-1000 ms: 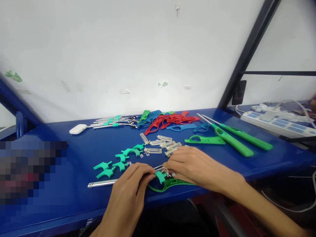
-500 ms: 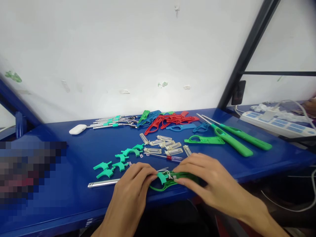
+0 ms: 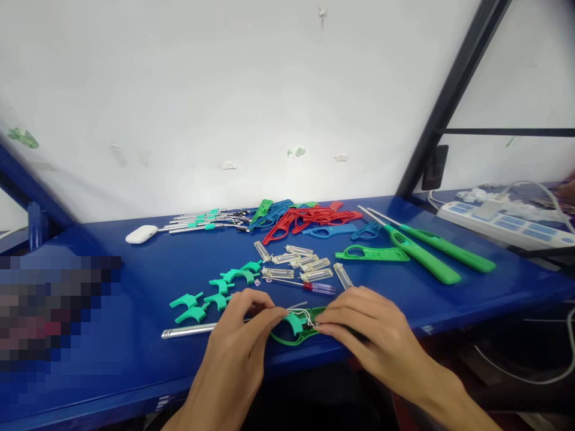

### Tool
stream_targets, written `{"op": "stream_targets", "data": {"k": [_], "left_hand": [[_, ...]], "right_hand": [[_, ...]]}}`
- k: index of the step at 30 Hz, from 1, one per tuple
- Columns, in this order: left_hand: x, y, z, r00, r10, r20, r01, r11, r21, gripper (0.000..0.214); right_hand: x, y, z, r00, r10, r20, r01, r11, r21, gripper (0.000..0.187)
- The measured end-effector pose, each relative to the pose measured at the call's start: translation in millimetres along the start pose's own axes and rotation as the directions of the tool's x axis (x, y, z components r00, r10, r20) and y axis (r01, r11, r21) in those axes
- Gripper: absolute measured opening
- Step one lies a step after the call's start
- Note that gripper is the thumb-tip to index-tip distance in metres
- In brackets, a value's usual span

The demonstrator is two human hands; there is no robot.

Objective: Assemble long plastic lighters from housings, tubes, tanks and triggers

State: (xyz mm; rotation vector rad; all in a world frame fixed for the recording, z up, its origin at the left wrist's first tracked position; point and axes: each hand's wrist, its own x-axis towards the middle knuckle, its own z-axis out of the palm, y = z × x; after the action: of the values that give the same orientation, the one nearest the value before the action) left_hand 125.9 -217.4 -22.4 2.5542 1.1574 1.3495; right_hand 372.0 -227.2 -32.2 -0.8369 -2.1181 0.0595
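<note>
Near edge: the green shell [image 3: 287, 342] lies at the front lip of the bench [image 3: 148, 281], with a teal trigger [image 3: 294, 323] and a thin white wire [image 3: 306, 313] sitting in it.
Just left: a metal tube [image 3: 188, 330] lies flat, its inner end hidden under the fingers.
Mid bench: loose teal triggers [image 3: 211, 296], a red-handled screwdriver [image 3: 309, 287] and clear tubes [image 3: 300, 263] just beyond.
Far: two green lighters [image 3: 426, 257], a heap of red and blue shells [image 3: 309, 218], nozzle rods [image 3: 202, 222], a white case [image 3: 141, 234]; a power strip [image 3: 503, 224] well off to the right.
In the way: both hands cover the shell's ends — only its middle shows.
Left hand [image 3: 238, 353]: fingers curled together, tips pinched on the shell's front end beside the trigger.
Right hand [image 3: 372, 335]: fingers closed, tips pressed on the shell's rear — they seem to nip the wire too, though it is too fine to be sure.
</note>
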Motion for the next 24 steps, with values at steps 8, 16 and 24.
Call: {"op": "stream_targets", "data": {"k": [8, 16, 24], "left_hand": [[-1.8, -3.5, 0.6, 1.000, 0.024, 0.015, -0.024, 0.999, 0.021, 0.036], [-3.1, -4.3, 1.1, 0.999, 0.032, 0.034, -0.033, 0.999, 0.027, 0.036], [-5.0, -4.0, 2.8, 0.999, 0.008, 0.050, -0.009, 1.000, 0.023, 0.030]], "right_hand": [[-2.5, 3.0, 1.5, 0.997, -0.058, -0.044, 0.058, 0.998, -0.004, 0.009], [-3.0, 3.4, 1.4, 0.995, -0.080, -0.052, 0.078, 0.996, -0.036, 0.008], [-1.9, -0.1, 1.7, 0.998, -0.051, -0.048, 0.049, 0.998, -0.037, 0.006]]}}
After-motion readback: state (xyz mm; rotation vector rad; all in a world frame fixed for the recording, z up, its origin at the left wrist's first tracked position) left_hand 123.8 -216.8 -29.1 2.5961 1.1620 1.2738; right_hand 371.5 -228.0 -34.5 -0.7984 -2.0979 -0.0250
